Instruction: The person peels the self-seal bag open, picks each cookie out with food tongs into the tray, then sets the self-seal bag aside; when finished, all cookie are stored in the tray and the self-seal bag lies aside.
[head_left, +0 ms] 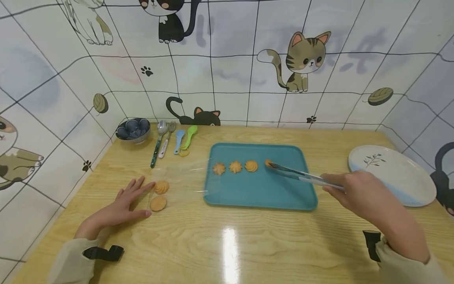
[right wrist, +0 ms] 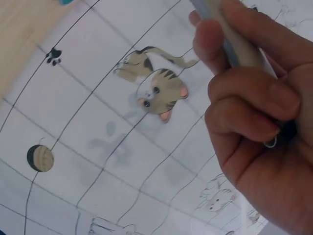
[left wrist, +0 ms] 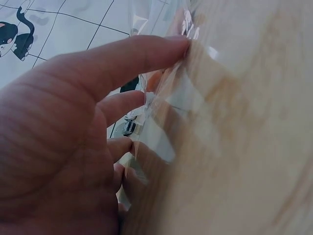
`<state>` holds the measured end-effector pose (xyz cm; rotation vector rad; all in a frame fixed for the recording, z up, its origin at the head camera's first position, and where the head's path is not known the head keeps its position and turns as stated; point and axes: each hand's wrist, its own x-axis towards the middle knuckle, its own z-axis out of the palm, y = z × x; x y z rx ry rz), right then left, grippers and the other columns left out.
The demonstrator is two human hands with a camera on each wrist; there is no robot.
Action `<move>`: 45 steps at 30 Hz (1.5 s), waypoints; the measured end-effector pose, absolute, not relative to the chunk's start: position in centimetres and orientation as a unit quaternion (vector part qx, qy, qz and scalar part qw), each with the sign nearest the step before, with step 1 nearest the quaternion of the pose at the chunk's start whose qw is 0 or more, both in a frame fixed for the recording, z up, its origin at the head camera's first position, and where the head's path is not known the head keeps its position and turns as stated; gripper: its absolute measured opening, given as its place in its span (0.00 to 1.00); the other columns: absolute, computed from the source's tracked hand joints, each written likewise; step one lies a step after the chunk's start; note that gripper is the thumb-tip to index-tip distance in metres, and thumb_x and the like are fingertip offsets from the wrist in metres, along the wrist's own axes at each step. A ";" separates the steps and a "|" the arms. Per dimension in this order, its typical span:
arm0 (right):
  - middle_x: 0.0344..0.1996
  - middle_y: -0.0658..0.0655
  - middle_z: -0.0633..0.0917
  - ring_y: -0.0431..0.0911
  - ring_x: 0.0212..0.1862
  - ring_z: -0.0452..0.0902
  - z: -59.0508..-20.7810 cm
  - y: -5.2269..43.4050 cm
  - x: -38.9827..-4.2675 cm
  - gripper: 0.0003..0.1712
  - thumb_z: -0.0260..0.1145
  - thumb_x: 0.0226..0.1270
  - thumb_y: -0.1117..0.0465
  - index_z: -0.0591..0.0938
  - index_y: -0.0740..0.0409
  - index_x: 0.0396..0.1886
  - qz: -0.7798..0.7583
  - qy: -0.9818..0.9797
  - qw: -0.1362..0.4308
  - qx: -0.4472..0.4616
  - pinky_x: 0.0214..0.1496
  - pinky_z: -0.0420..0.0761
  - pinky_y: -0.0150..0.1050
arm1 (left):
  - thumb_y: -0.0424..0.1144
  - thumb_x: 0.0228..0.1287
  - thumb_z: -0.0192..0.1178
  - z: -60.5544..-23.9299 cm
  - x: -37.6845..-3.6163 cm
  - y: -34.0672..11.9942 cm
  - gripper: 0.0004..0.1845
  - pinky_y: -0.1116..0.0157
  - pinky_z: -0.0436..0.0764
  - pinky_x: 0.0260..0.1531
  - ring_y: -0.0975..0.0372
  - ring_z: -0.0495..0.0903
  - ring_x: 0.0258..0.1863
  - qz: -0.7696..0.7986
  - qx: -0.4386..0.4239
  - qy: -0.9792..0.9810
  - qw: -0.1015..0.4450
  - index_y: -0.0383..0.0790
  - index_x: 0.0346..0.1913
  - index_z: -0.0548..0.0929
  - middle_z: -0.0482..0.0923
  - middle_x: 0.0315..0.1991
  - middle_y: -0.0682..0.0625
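My right hand (head_left: 361, 193) grips a pair of tongs (head_left: 306, 176), whose tips reach over the teal tray (head_left: 248, 195) and hold a cookie (head_left: 268, 162) near the tray's far right. In the right wrist view, curled fingers wrap the tongs' pale handle (right wrist: 230, 36). Lined up left of that cookie on the tray are a round swirled cookie (head_left: 251, 166) and two star-shaped ones (head_left: 235, 167). My left hand (head_left: 124, 205) lies with fingers spread at the left edge of clear plastic packaging (head_left: 184, 181). Inside its outline are a swirled cookie (head_left: 161, 187) and a smooth round one (head_left: 158, 203).
At the back left stands a patterned bowl (head_left: 133, 131) with dark blue cups or molds in it. Beside it lie a spoon (head_left: 159, 142), a fork (head_left: 167, 140), a blue small spoon (head_left: 179, 141) and a green one (head_left: 190, 136). A white oval plate (head_left: 393, 165) sits at the right.
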<state>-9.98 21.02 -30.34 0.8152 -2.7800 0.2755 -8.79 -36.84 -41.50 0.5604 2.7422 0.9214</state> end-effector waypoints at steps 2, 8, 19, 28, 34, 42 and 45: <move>0.20 0.50 0.83 0.36 0.18 0.67 -30.2 20.4 -9.6 0.15 0.72 0.48 0.66 0.85 0.64 0.40 0.089 -0.948 0.123 0.279 0.19 0.69 0.39 | 0.47 0.59 0.63 -41.5 -8.7 -36.9 0.42 0.32 0.29 0.53 0.37 0.28 0.67 0.311 0.186 0.927 0.098 0.48 0.73 0.54 0.35 0.71 0.32; 0.21 0.53 0.84 0.40 0.20 0.76 -29.8 20.3 -9.4 0.17 0.71 0.51 0.63 0.85 0.65 0.42 0.093 -0.955 0.104 0.262 0.19 0.72 0.40 | 0.46 0.59 0.63 -41.5 -8.5 -36.8 0.42 0.32 0.28 0.53 0.37 0.28 0.67 0.318 0.184 0.925 0.097 0.47 0.73 0.54 0.34 0.71 0.32; 0.25 0.55 0.85 0.42 0.21 0.77 -29.9 21.0 -10.1 0.20 0.69 0.57 0.60 0.82 0.66 0.48 0.116 -0.962 0.064 0.240 0.21 0.72 0.41 | 0.46 0.59 0.63 -41.5 -8.6 -36.7 0.42 0.32 0.29 0.53 0.37 0.28 0.68 0.318 0.189 0.924 0.094 0.47 0.73 0.54 0.35 0.71 0.32; 0.22 0.50 0.80 0.38 0.16 0.61 -31.0 21.0 -11.0 0.18 0.64 0.63 0.62 0.79 0.73 0.47 0.145 -0.960 0.010 0.241 0.19 0.63 0.35 | 0.46 0.59 0.63 -41.7 -8.7 -36.9 0.41 0.33 0.29 0.54 0.39 0.27 0.68 0.326 0.192 0.921 0.096 0.47 0.73 0.54 0.34 0.72 0.33; 0.16 0.45 0.74 0.36 0.15 0.60 -31.2 21.6 -11.2 0.14 0.59 0.68 0.61 0.80 0.69 0.43 0.169 -0.955 -0.024 0.241 0.17 0.63 0.33 | 0.47 0.59 0.63 -41.9 -8.6 -37.0 0.42 0.33 0.29 0.54 0.38 0.27 0.68 0.318 0.184 0.925 0.099 0.47 0.73 0.54 0.34 0.72 0.33; 0.13 0.45 0.70 0.36 0.11 0.54 -32.5 26.1 -12.8 0.14 0.52 0.73 0.57 0.80 0.58 0.33 0.261 -0.939 -0.071 0.212 0.11 0.60 0.33 | 0.47 0.59 0.63 -41.8 -8.6 -37.0 0.42 0.33 0.28 0.53 0.37 0.28 0.68 0.319 0.185 0.924 0.096 0.45 0.73 0.54 0.34 0.71 0.32; 0.12 0.50 0.71 0.36 0.10 0.53 -32.9 27.4 -13.4 0.16 0.49 0.75 0.59 0.78 0.58 0.28 0.311 -0.923 -0.097 0.206 0.09 0.60 0.33 | 0.46 0.59 0.63 -41.7 -8.8 -36.9 0.42 0.32 0.29 0.53 0.37 0.28 0.67 0.322 0.189 0.923 0.093 0.43 0.72 0.54 0.34 0.71 0.31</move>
